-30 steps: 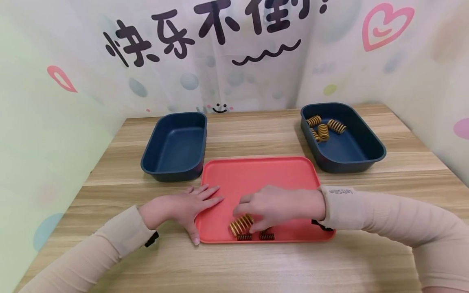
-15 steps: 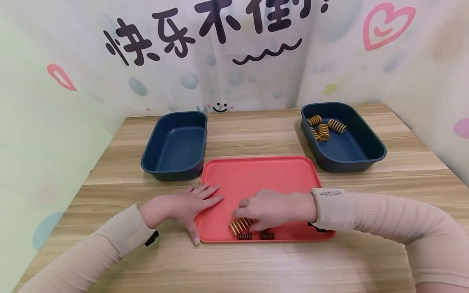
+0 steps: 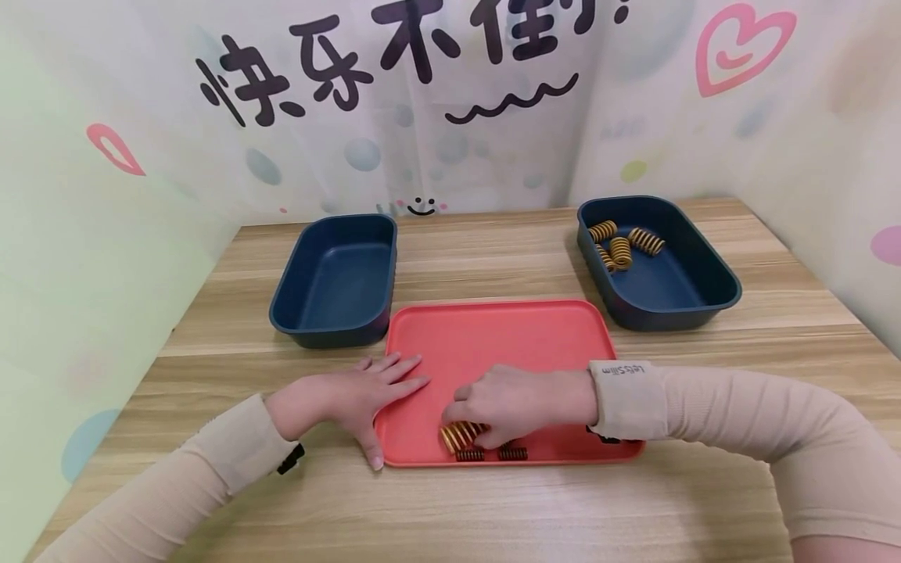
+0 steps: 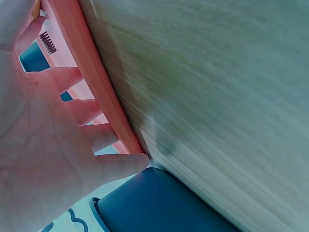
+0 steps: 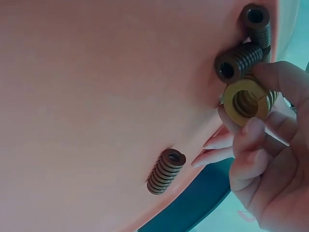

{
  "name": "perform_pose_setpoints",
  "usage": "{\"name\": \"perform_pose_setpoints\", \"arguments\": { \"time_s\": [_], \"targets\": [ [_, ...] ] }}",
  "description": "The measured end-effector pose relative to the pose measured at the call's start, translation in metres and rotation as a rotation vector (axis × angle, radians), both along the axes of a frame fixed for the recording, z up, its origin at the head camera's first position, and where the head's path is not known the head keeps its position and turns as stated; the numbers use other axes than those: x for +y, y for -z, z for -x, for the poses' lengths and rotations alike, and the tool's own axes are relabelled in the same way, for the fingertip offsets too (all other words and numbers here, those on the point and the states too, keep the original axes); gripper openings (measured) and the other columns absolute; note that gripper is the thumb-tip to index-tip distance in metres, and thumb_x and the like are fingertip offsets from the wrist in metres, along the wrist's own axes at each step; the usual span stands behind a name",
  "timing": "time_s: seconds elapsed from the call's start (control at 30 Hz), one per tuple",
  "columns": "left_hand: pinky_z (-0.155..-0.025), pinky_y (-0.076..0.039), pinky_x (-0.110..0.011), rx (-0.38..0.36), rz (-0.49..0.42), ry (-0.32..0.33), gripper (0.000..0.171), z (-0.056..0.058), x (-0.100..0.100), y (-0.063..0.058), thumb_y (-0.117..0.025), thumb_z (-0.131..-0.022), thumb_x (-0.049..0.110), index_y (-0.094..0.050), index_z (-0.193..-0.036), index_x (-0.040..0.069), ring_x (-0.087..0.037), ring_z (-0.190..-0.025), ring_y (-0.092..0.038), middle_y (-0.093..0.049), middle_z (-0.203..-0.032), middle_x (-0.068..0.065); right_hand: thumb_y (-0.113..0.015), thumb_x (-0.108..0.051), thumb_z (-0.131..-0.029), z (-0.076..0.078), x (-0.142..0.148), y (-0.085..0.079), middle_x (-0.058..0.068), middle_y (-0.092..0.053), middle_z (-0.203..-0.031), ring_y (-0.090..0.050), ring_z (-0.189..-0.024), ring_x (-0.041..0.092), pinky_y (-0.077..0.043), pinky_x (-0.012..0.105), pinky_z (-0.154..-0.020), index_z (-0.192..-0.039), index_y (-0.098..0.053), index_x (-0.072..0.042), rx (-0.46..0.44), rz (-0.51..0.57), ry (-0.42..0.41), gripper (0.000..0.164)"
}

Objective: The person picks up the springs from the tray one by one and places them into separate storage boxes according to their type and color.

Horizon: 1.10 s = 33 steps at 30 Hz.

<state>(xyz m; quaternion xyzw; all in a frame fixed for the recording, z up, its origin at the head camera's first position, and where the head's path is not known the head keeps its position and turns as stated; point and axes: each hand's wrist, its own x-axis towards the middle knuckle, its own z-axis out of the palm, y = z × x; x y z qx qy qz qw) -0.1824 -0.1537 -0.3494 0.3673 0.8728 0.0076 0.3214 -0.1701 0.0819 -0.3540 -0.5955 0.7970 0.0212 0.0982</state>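
Observation:
My right hand (image 3: 510, 403) grips a large gold coil spring (image 3: 459, 437) near the front of the red tray (image 3: 521, 332). In the right wrist view, thumb and fingertips close round the gold spring (image 5: 231, 103). Beside it are two smaller dark brown springs (image 5: 233, 63), touching each other; another brown spring (image 5: 165, 172) lies apart on the tray. Two brown springs (image 3: 513, 453) show along the tray's front edge in the head view. My left hand (image 3: 359, 399) rests with spread fingers over the tray's left rim, its thumb at the front left corner.
A dark blue bin (image 3: 338, 332) stands at the back left, beside the tray. At the back right, another blue bin (image 3: 676, 317) contains several gold springs (image 3: 621, 253). A printed curtain (image 3: 486, 156) hangs behind the wooden table (image 3: 486, 508).
My right hand has shifted slightly left and its fingers have closed on the gold spring. The left hand has stayed in place on the tray's rim.

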Motion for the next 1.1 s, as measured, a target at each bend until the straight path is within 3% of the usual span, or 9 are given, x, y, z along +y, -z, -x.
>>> {"name": "perform_pose_setpoints", "arguments": {
  "time_s": [0.37, 0.73, 1.1],
  "targets": [
    [-0.106, -0.006, -0.060, -0.007, -0.006, -0.009, 0.112, 0.000, -0.001, 0.001, -0.076, -0.061, 0.055, -0.016, -0.148, 0.017, -0.034, -0.139, 0.002, 0.001, -0.154, -0.008, -0.068, -0.028, -0.082, 0.003, -0.002, -0.002, -0.005, -0.066, -0.095, -0.054, -0.066, 0.001, -0.044, 0.014, -0.055, -0.118, -0.060, -0.019, -0.033, -0.012, 0.016, 0.038],
    [-0.106, -0.007, -0.060, -0.001, -0.002, -0.008, 0.111, 0.000, 0.002, -0.001, -0.076, -0.061, 0.055, -0.018, -0.147, 0.016, -0.035, -0.139, 0.001, -0.001, -0.154, -0.009, -0.068, -0.026, -0.081, 0.008, 0.004, -0.011, -0.004, -0.065, -0.091, -0.049, -0.060, 0.001, -0.038, 0.012, -0.050, -0.116, -0.060, -0.016, -0.055, 0.014, 0.038, 0.037],
    [-0.106, -0.007, -0.060, -0.009, -0.008, -0.028, 0.111, -0.001, 0.001, 0.000, -0.076, -0.061, 0.055, -0.018, -0.147, 0.018, -0.035, -0.139, 0.001, -0.002, -0.154, -0.008, -0.070, -0.026, -0.080, 0.014, 0.016, -0.022, -0.003, -0.066, -0.095, -0.054, -0.066, 0.003, -0.043, 0.016, -0.053, -0.114, -0.061, -0.017, -0.004, 0.040, 0.077, 0.036]
  ]
}}
